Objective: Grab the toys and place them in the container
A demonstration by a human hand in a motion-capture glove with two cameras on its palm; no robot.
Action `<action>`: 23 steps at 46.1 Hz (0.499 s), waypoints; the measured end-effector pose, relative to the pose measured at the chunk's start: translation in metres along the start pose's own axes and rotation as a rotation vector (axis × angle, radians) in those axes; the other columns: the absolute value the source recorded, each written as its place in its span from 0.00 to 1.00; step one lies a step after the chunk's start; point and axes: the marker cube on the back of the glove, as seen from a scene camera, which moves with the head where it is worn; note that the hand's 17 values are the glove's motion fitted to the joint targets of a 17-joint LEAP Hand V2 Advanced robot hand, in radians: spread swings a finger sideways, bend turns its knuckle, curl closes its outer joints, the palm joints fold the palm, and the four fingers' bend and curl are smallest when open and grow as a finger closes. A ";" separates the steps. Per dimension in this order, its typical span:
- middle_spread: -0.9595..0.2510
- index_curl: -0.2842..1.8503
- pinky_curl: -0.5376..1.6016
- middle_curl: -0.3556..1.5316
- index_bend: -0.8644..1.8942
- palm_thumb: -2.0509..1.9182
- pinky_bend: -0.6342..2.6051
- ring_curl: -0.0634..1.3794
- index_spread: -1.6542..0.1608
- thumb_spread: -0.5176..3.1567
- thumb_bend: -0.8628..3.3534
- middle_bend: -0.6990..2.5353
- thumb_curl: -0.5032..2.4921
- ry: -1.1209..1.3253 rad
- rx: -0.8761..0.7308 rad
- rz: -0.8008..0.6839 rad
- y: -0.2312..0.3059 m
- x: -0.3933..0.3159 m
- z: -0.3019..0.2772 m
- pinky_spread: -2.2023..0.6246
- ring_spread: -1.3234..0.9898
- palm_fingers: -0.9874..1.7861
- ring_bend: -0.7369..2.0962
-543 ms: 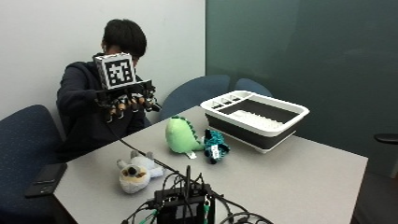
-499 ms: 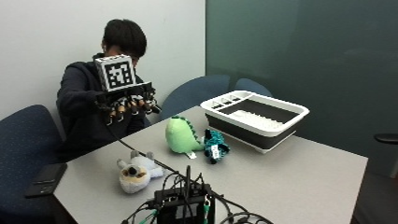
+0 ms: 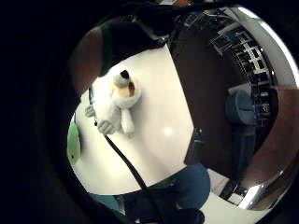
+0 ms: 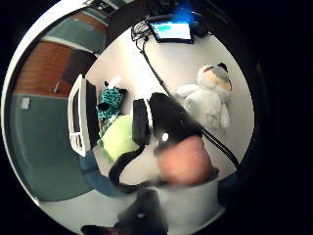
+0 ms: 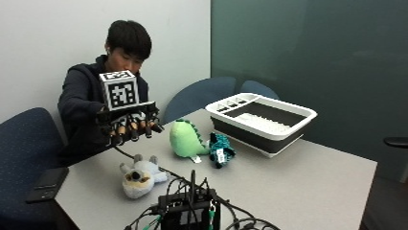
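Observation:
Three toys lie on the grey table [image 5: 300, 187]. A grey-white plush animal [image 5: 141, 175] is nearest the front, a green dinosaur plush [image 5: 187, 140] stands in the middle, and a teal spotted plush [image 5: 220, 148] lies beside it. The container [image 5: 263, 122], a white-rimmed dark tub, sits to their right and holds no toys. My gloved right hand [image 5: 130, 127] hovers above the table to the left of the dinosaur and behind the grey-white plush, fingers hanging down and holding nothing. The palm views show the grey-white plush [image 3: 117, 105], the green dinosaur [image 4: 120, 137], the teal plush [image 4: 108, 103] and the container [image 4: 78, 115] below.
A black device with cables [image 5: 188, 213] stands at the table's front edge, with one cable running toward the hand. A dark phone [image 5: 48, 179] lies at the table's left edge. Blue chairs [image 5: 25, 143] stand around the table.
My gloved hand has come down toward the table, closer to the toys. The toys and the container have not moved.

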 end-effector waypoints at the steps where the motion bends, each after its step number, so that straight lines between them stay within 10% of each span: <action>1: 0.83 0.23 0.38 0.25 0.37 0.51 0.46 0.12 0.78 0.50 0.20 0.26 0.21 0.000 -0.007 0.002 -0.002 0.001 0.004 0.80 0.59 0.31 0.33; 23: 0.83 0.23 0.44 0.22 0.37 0.56 0.60 0.23 0.75 0.50 0.22 0.22 0.25 -0.062 -0.131 0.023 -0.028 0.010 0.111 0.75 0.59 0.39 0.50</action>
